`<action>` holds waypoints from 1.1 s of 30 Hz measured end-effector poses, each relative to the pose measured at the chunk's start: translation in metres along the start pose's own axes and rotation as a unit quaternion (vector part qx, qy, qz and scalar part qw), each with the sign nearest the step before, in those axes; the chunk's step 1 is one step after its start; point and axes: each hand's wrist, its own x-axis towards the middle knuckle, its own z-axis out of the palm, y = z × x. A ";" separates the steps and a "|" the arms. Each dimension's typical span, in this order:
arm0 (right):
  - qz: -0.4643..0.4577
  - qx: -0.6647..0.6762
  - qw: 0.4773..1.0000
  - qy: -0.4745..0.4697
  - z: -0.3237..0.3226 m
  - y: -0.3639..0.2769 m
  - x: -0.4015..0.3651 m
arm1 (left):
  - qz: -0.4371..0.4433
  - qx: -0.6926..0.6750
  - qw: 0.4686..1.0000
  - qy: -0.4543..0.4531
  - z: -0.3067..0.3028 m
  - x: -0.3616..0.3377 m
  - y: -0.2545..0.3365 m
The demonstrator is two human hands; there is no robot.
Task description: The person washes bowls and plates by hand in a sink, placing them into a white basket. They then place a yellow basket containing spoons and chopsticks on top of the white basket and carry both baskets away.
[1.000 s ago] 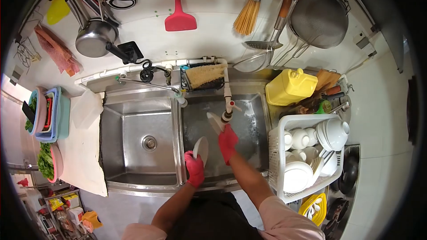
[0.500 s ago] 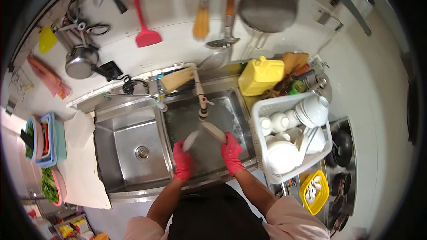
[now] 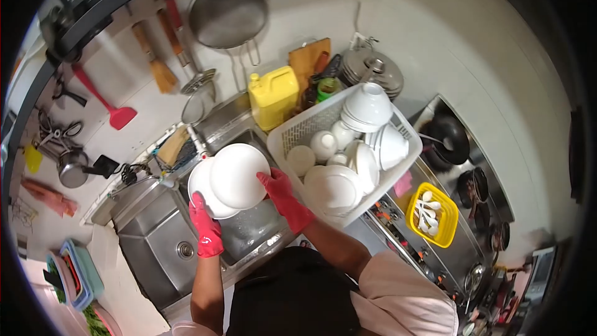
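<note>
Two white plates overlap above the right-hand sink basin, hiding much of it. My left hand, in a pink rubber glove, grips the lower left edge of the rear plate. Gloved the same way, my right hand is closed on the right edge of the front plate. To the right of that hand stands a white dish basket filled with bowls, cups and stacked plates.
A yellow jug stands behind the sink. Left lies a second basin with a drain. Right of the basket are a yellow basket of white spoons and several dark pans. Utensils and a large strainer hang on the wall.
The plates have come up from the basin under the tap and now overlap, faces showing. Both hands have risen with them. My view has turned right, toward the dish basket.
</note>
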 end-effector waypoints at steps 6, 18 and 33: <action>-0.108 -0.135 0.982 0.078 -0.099 -0.035 0.017 | -0.146 0.008 0.975 -0.166 0.111 -0.017 -0.046; -0.347 -0.481 0.737 0.323 -0.321 -0.188 -0.005 | -0.237 0.107 0.892 -0.370 0.228 -0.104 -0.098; -0.310 -0.630 0.633 0.325 -0.230 -0.078 -0.018 | -0.148 0.164 0.965 -0.143 0.031 -0.030 -0.071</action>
